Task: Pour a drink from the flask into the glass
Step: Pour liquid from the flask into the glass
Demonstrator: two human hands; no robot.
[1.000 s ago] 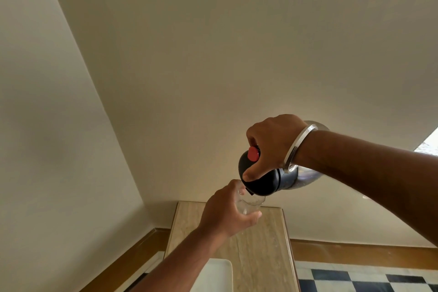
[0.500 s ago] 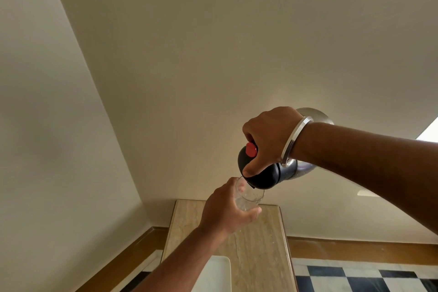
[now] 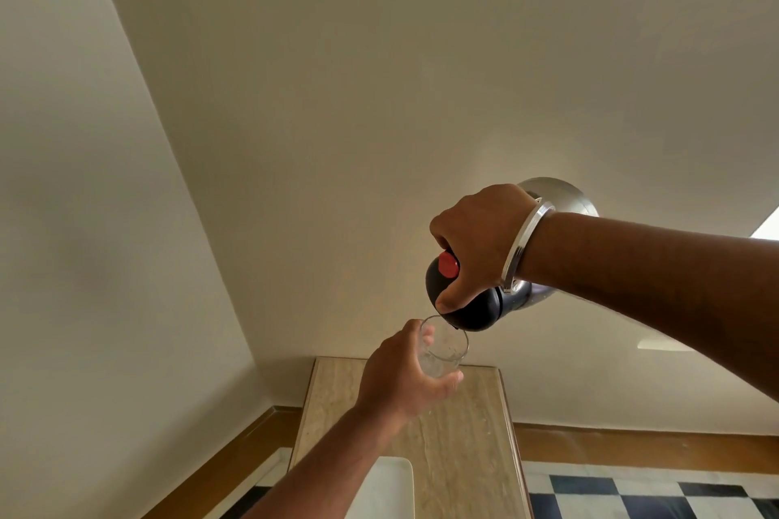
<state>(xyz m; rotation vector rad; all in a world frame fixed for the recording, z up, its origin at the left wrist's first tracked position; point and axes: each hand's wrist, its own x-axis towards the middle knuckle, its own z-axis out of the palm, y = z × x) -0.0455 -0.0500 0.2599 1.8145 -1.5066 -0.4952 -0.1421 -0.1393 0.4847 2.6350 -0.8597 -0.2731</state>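
The left hand reaches up from six o'clock, fingers wrapped around the clear drinking glass above the beige stone table. At one o'clock, the right hand grips the tilted steel flask with black lid, spout at the glass rim.

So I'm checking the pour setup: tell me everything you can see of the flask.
The flask has a shiny steel body with a rounded base, a black plastic top and a red button on it. It is held in the air, tipped steeply with the black top down, right at the rim of the clear glass. The right hand grips it at the top, covering its middle. Any stream is too faint to confirm.
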